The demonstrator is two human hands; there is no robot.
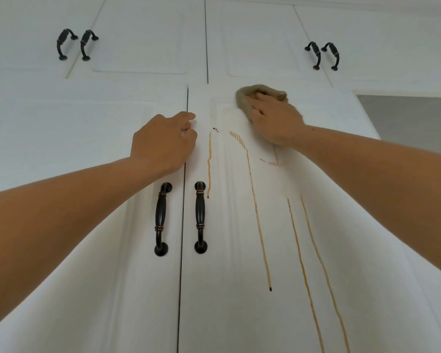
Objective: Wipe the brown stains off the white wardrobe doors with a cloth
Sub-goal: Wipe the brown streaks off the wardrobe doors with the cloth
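A tan cloth (243, 97) sits high on the right-hand wardrobe door (227, 263), bunched under the right hand (278, 123), whose fingers bend over the wad and press it to the white panel. Below it thin brown stains (259, 225) run down the door in long drips. The left hand (163, 138) rests across the seam between the two doors, fingers curled in, holding nothing. Two dark handles (200, 216) hang just beneath it.
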